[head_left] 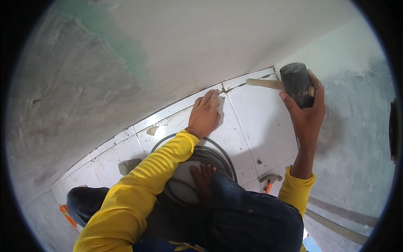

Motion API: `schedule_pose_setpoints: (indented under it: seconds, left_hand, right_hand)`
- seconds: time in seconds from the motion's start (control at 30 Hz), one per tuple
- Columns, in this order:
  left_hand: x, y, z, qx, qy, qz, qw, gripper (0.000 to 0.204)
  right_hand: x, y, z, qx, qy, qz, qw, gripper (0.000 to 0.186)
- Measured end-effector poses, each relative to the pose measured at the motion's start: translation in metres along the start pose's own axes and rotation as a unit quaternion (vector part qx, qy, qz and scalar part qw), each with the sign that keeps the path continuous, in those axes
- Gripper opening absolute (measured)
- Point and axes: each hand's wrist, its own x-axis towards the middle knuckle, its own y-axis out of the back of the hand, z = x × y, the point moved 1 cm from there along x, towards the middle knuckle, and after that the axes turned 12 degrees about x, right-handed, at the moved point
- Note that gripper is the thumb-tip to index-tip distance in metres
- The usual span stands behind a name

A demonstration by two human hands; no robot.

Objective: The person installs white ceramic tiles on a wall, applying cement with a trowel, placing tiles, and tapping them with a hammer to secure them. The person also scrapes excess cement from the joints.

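My left hand (pixel 203 113) rests on the white floor tiles (pixel 238 124), fingers extended and fingertips at the narrow tile strip along the wall, near a dark, smeared joint. My right hand (pixel 308 113) grips the black rubber head of a mallet (pixel 297 80) at the right, above the tiles; its pale wooden handle points left, toward the corner. Below my left hand lies a coil of dark cable or hose (pixel 225 153) with my bare foot (pixel 201 185) inside it. My left forearm, in a yellow sleeve, covers part of the coil.
Plastered walls (pixel 117 59) bound the tiles at the back and right. A grey block-like object (pixel 128 167) lies left of the coil. A claw hammer (pixel 268 181) with an orange handle lies by my right forearm; another orange item (pixel 67 214) is at the lower left. A long strip (pixel 336 227) runs along the lower right.
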Motion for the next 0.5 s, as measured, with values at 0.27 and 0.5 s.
schedule_pose_setpoints:
  seconds: [0.27, 0.5]
  left_hand:
    - [0.017, -0.015, 0.015, 0.027, -0.041, -0.029, 0.998, 0.057]
    - [0.013, -0.009, 0.026, 0.023, -0.001, 0.033, 0.999, 0.058]
  right_hand:
    - [-0.007, -0.007, -0.009, 0.035, -0.009, -0.03, 0.999, 0.088]
    - [-0.009, -0.021, -0.017, 0.044, 0.047, -0.05, 0.997, 0.09]
